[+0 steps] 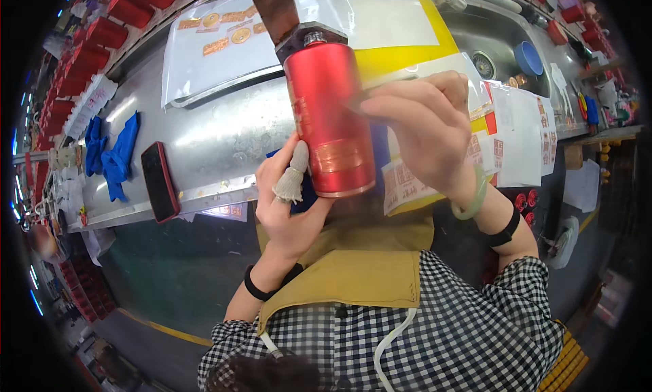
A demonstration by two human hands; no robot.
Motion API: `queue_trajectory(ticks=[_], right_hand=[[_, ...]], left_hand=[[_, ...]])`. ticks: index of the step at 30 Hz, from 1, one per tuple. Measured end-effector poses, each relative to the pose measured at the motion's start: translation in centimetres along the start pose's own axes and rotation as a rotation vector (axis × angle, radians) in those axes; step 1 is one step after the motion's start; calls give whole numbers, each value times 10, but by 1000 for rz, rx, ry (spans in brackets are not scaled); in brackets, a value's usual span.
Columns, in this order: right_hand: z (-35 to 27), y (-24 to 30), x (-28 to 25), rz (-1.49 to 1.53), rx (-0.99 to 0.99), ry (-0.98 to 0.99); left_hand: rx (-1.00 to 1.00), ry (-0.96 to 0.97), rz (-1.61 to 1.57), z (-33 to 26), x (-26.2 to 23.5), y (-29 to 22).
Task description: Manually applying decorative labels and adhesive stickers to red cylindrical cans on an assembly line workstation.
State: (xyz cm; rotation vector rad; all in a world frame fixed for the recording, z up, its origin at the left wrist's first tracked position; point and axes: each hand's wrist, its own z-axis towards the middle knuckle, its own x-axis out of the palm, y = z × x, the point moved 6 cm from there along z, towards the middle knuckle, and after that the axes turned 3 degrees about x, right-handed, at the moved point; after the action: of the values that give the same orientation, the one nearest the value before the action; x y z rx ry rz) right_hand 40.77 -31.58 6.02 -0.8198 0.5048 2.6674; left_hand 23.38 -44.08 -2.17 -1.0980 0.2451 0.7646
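A glossy red metal bottle (329, 96) with gold decoration lies tilted in front of me, its neck up against a metal bracket (275, 11). At the bottle's lower left side, my left hand (285, 198) grips it, and one finger wears a pale knitted finger cover (292, 178). Dark blue cloth (310, 193) shows between that hand and the bottle. My right hand (428, 123) is pinched closed beside the bottle's right side, slightly blurred. Whatever its fingertips hold is too small to make out. Below the right hand, printed sticker sheets (404, 181) lie partly covered.
A phone (161, 181) and blue gloves (121, 157) lie on the steel bench (227, 130) at left. Gold stickers (241, 35) lie on a clear-covered sheet behind. A sink with a blue bowl (528, 58) stands far right. Red containers (88, 56) line the far left.
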Motion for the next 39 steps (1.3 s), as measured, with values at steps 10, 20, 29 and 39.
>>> queue_trajectory(ticks=[10,20,29,39], right_hand=[[7,17,5,-81,-5,57],[0,22,18,16,-43,64],[-9,32,20,77,-83,114],[-16,72,6,223,-131,282]], left_hand=[[5,42,73,6,0,-2],[-127,89,-20,13,6,1],[-299,-27,-138,2,13,11],[81,-24,232,12,0,-13]])
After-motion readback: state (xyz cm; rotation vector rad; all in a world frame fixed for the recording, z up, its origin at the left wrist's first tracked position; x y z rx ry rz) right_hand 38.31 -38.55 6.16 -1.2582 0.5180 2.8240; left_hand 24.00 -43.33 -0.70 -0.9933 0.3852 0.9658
